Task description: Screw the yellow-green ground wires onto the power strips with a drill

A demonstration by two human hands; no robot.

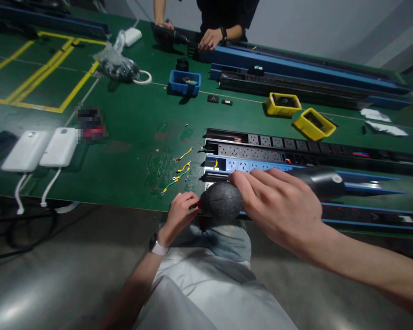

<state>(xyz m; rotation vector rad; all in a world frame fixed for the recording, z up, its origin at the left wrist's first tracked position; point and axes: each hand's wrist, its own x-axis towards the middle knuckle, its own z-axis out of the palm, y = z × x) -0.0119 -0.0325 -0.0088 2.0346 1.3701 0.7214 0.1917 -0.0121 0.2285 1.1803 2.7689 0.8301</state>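
My right hand (282,206) is wrapped round a dark power tool (222,200), whose rounded end faces me and whose black body extends to the right over the socket strips. My left hand (184,208) is closed at the table's front edge, its fingertips at a small red part (198,205) beside the tool. What else those fingers hold is hidden. Under and behind the tool lie long strips, among them a blue socket strip (242,165) and a black socket strip (277,142). Short yellow and green wires (175,179) lie left of the strips' ends.
Across the green table (134,123), a person's hands (210,40) are at a tool and long blue profiles (289,68). A blue bin (185,83), two yellow bins (282,104), a plastic bag (115,64) and white devices (25,151) stand or lie about.
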